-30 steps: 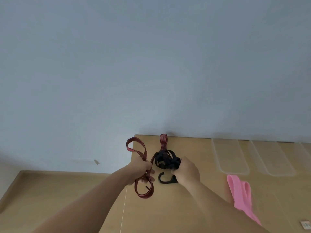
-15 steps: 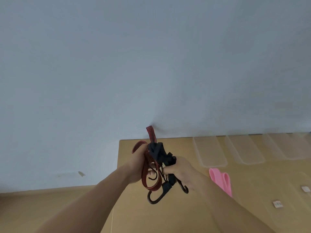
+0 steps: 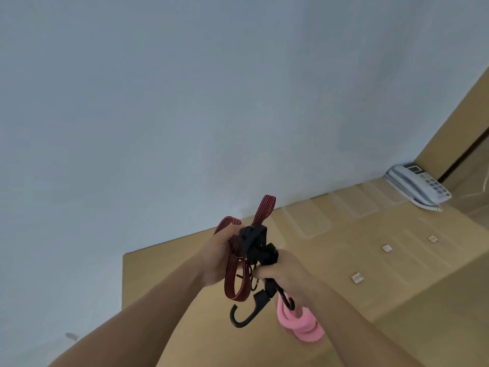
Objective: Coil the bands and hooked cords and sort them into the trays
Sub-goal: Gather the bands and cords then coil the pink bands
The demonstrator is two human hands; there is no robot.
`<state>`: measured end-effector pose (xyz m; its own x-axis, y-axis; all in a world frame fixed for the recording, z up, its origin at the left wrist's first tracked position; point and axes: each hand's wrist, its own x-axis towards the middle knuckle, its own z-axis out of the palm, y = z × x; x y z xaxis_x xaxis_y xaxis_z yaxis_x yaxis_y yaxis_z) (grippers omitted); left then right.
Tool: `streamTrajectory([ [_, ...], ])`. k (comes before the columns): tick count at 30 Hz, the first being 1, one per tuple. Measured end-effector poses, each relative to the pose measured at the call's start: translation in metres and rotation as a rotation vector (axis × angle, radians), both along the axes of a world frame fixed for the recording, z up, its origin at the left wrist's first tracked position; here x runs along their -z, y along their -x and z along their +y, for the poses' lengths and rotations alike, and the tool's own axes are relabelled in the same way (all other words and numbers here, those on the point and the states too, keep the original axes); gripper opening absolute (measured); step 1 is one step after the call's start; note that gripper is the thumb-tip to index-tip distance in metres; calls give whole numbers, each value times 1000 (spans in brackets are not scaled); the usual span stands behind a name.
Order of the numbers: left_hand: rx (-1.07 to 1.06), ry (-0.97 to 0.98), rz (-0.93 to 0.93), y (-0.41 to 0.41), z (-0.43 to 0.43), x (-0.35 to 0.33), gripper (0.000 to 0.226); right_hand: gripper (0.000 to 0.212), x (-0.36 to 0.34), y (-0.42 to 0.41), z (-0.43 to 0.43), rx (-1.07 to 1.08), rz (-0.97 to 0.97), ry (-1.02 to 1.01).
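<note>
Red striped cord (image 3: 233,276) looped inside curled fingers of left hand (image 3: 215,258); right hand (image 3: 287,270) pinches black hook ends (image 3: 267,256).

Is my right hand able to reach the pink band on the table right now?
Probably not yet: the right hand grips the red hooked cord, as does the left hand. The pink band lies uncovered on the table close by, so only the full grip hinders.
</note>
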<state>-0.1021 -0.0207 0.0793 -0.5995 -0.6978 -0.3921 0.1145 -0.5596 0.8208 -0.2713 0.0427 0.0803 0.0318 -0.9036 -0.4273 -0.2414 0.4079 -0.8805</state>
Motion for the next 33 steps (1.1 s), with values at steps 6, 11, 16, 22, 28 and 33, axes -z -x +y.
streamTrajectory([
  [6, -28, -33, -107, 90, 23, -25, 13, 23, -15, 88, 41, 113, -195, 18],
  [11, -65, -82, -123, 181, 52, -30, 10, 13, -19, 178, 85, 259, -295, 38],
  [16, 165, -66, -37, 265, 75, -27, 34, 14, -26, 262, 127, 466, -437, 85],
  [22, 210, 106, -261, 354, 104, -26, 24, 25, -24, 339, 151, 639, -306, 91],
  [28, 166, 251, -448, 407, 88, -23, 14, 33, -10, 381, 139, 685, -335, 24],
  [33, 259, 366, -549, 463, 54, -18, 56, 32, -8, 423, 101, 684, -314, 4],
])
